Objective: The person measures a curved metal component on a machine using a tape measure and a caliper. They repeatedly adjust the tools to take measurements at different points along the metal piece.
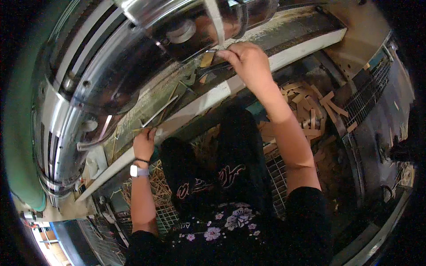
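At the top centre my right hand (250, 62) is closed in a pinch, with a slim metal rod-like tool (211, 51) at its fingertips, close to the underside of a large shiny metal cylinder (53, 117). My left hand (144, 141), below a watch on the wrist, rests at the ledge's front with its fingers curled; what they hold, if anything, I cannot make out. Just beyond those fingers a thin pale metal strip (159, 111) lies slantwise on the dusty ledge (288, 33). A small tan piece (207, 60) sits under the right fingertips.
A long white bar (202, 101) edges the ledge in front of me. Below right lies a heap of brown cardboard-like offcuts (306, 108); thin scraps (162, 186) gather at lower left. Metal grating (277, 173) shows beside my legs. A green curved cover (17, 111) stands far left.
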A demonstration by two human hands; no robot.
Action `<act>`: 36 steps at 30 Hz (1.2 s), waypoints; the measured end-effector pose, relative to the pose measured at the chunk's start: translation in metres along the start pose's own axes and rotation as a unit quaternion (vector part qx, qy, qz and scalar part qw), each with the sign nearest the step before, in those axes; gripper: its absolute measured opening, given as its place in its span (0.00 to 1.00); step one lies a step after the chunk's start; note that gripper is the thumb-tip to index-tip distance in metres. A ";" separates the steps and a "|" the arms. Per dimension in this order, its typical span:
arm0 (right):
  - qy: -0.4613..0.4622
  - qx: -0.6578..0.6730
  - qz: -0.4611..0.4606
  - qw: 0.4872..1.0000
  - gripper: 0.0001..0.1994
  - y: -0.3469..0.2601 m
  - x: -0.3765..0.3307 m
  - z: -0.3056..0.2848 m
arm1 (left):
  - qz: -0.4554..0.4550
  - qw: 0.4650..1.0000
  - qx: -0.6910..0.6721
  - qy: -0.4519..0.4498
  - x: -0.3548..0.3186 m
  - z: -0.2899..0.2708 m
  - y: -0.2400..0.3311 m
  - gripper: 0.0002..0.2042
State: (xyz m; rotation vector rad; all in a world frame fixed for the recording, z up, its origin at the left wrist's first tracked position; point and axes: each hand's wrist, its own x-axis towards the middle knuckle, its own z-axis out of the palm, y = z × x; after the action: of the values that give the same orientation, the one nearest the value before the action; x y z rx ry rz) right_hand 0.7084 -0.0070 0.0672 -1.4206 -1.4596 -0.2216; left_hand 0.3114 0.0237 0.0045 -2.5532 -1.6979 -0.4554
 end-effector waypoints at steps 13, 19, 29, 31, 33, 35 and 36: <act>0.057 -0.020 0.097 0.993 0.22 0.006 -0.012 0.020 | -0.036 0.999 0.013 -0.012 0.001 0.000 0.002 0.16; 0.033 -0.003 0.060 0.998 0.25 0.003 -0.002 0.009 | -0.032 0.999 0.016 -0.012 -0.003 0.009 -0.003 0.15; 0.049 -0.069 0.066 0.994 0.18 -0.001 -0.024 0.018 | 0.025 0.997 -0.067 0.028 -0.014 0.004 -0.010 0.10; 0.074 -0.044 0.107 0.991 0.18 -0.003 -0.026 0.027 | 0.022 0.998 -0.039 0.043 -0.014 0.011 -0.016 0.10; 0.112 -0.029 0.138 0.984 0.17 -0.011 -0.032 0.037 | -0.002 0.998 -0.048 0.028 -0.014 0.009 -0.011 0.10; 0.112 -0.016 0.152 0.982 0.16 -0.013 -0.039 0.042 | 0.017 0.998 -0.053 0.026 -0.015 0.011 -0.014 0.10; 0.099 -0.016 0.161 0.982 0.16 -0.013 -0.038 0.039 | 0.026 0.998 -0.053 0.029 -0.012 0.010 -0.014 0.10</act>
State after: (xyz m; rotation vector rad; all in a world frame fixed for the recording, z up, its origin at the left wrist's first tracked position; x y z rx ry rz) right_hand 0.6686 -0.0061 0.0284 -1.5901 -1.0520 -0.1765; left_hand 0.2968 0.0203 -0.0104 -2.6218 -1.6253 -0.6262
